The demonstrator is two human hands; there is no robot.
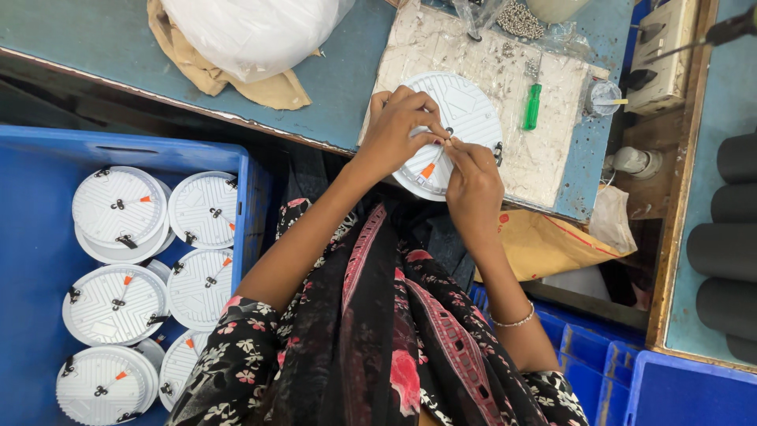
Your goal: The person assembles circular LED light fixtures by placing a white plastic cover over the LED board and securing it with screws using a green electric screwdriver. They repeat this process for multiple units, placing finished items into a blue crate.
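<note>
The blue-green worktable (339,71) spreads out ahead of me, and the big blue plastic crate (35,237) sits at my left, stacked with round white ribbed light housings (118,207). On the table lies a scuffed white foam pad (544,150), and on its near edge rests the round white ribbed lamp disc (473,110) I'm working on, overhanging towards me. My left hand (398,130) lies across the disc, fingers curled down on its back, thumb and fingertips closing at the centre. My right hand (471,177) comes up from below, fingertips pinched tight on something tiny there; I can't tell what. A small green-handled screwdriver (533,106) lies just beside the disc.
</note>
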